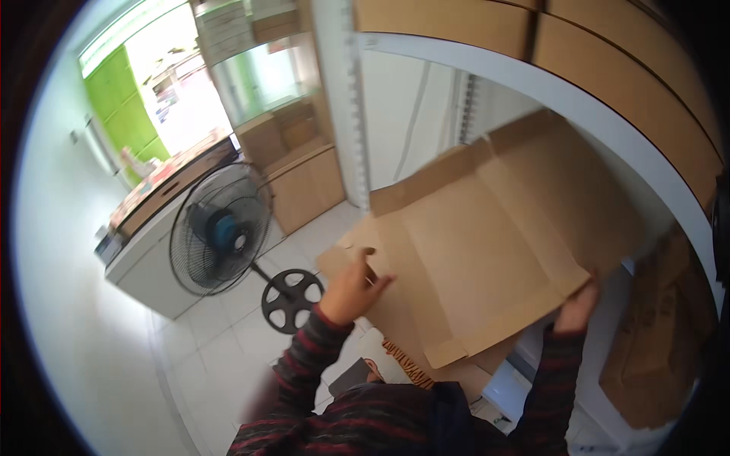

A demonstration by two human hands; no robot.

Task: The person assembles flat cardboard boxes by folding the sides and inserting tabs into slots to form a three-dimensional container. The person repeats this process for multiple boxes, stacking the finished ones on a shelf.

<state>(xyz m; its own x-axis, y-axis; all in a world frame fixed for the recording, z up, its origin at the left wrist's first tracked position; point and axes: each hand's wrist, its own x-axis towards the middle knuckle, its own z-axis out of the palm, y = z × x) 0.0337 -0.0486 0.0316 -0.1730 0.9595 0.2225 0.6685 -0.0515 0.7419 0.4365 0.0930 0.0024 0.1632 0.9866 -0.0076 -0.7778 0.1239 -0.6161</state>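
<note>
A large brown cardboard box (479, 251), unfolded with its flaps spread out, lies tilted before me. My right hand (579, 305) grips its near right edge, the fingers partly hidden by the cardboard. Over the left flap is my left hand (351, 290), thumb and fingers apart with nothing between them; whether it touches the flap I cannot tell.
A black pedestal fan (225, 229) stands on the tiled floor to the left, beside a white cabinet (152, 281). Above the cardboard runs a white shelf edge (487, 59) carrying brown boxes (623, 83). More folded cardboard (650, 342) leans at the right.
</note>
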